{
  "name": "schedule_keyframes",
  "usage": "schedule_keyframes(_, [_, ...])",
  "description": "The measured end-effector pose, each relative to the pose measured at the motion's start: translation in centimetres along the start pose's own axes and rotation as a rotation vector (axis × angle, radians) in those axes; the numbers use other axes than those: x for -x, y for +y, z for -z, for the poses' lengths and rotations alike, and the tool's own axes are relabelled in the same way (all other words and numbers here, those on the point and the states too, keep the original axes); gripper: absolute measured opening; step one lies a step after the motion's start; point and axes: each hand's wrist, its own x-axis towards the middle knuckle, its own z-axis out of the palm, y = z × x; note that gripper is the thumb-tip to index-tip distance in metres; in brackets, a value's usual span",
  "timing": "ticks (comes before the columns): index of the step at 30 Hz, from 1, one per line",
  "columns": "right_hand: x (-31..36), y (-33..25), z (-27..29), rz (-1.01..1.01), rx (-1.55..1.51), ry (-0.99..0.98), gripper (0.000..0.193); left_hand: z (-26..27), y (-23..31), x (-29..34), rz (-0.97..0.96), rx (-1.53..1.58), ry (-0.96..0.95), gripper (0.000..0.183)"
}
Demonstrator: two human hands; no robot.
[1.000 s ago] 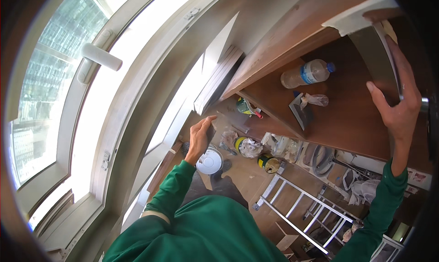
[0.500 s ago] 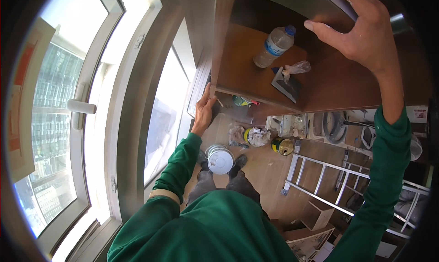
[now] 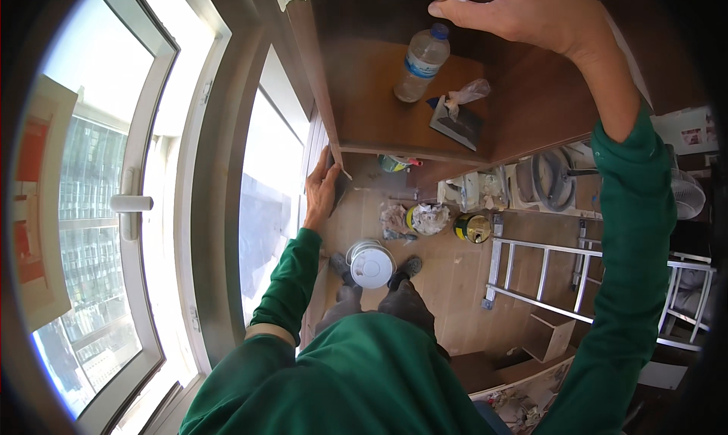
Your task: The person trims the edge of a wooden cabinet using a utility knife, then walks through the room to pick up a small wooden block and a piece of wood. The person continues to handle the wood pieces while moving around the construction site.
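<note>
My left hand [image 3: 321, 192] is closed beside the window frame, around a thin, dark flat piece [image 3: 339, 191] whose kind I cannot make out. A narrow light tip shows at its upper end, near the lower corner of a brown wooden cabinet [image 3: 364, 131]. My right hand [image 3: 523, 14] is raised at the cabinet's upper part, its thumb stretched to the left; its other fingers are hidden past the top of the picture. Below that thumb, a clear water bottle [image 3: 422, 63] with a blue cap stands on the shelf. Next to it lies a grey flat blade [image 3: 456, 122] with crumpled plastic around it.
A lidded white bucket [image 3: 371, 266] stands between my feet. Farther along the floor are a tin with crumpled material [image 3: 430, 219], a yellow-and-black can [image 3: 472, 228] and an aluminium ladder [image 3: 542, 276]. At the left is a window with a white handle [image 3: 132, 204].
The view has shifted, bringing the cabinet and bottle farther left. My right hand now appears higher and closer to above the bottle. My left hand stays by the window frame with the dark piece.
</note>
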Motion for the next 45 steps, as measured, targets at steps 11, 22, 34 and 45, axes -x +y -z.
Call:
schedule_keyframes(11, [1.1, -1.2, 5.1, -0.250, -0.067, -0.284, 0.049, 0.1, 0.2, 17.2, 0.461, 0.144, -0.160, 0.039])
schedule_keyframes(22, [19.6, -23.3, 3.6, -0.473, -0.821, 0.111, 0.036, -0.4, -1.7, 36.1, 0.375, 0.204, -0.053, 0.059])
schedule_keyframes(34, [50.6, -37.8, 13.1, -1.437, -1.321, -0.022, 0.045, -22.5, 7.2, 39.1, 0.277, -0.055, -0.656, 0.059])
schedule_keyframes(45, [56.5, -36.9, 16.8, -1.777, -1.255, 0.164, 0.049, -30.6, 8.8, 40.3, 0.177, -0.183, -0.808, 0.048])
